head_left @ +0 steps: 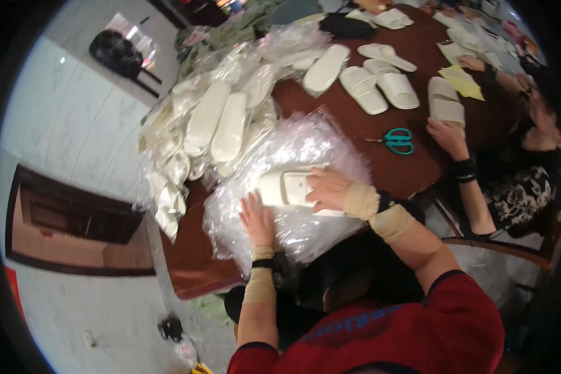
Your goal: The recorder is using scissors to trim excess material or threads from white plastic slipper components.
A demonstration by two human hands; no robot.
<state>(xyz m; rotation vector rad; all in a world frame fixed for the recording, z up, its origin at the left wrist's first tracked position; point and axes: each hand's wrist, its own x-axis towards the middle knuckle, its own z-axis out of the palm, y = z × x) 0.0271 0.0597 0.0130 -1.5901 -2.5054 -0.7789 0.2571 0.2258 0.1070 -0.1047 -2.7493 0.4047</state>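
Observation:
A cream slide slipper [272,189] lies across a heap of clear plastic bags [321,140] in front of me. My right hand [330,189] grips it by its right part, with the fingers curled over the strap and edge. What lies under that palm is hidden. At the slipper's left end, my left hand [255,219] lies on the plastic with its fingers stretched and apart, close to the slipper's edge. Whether those fingertips touch the slipper I cannot tell.
Bagged slippers [209,121] pile up on the table's left. Teal-handled scissors [397,141] lie beyond the plastic, near several loose slippers [389,82]. At the right, a co-worker's hand [449,137] holds another slipper [445,103]; a second hand [472,63] is beside yellow sheets [462,82].

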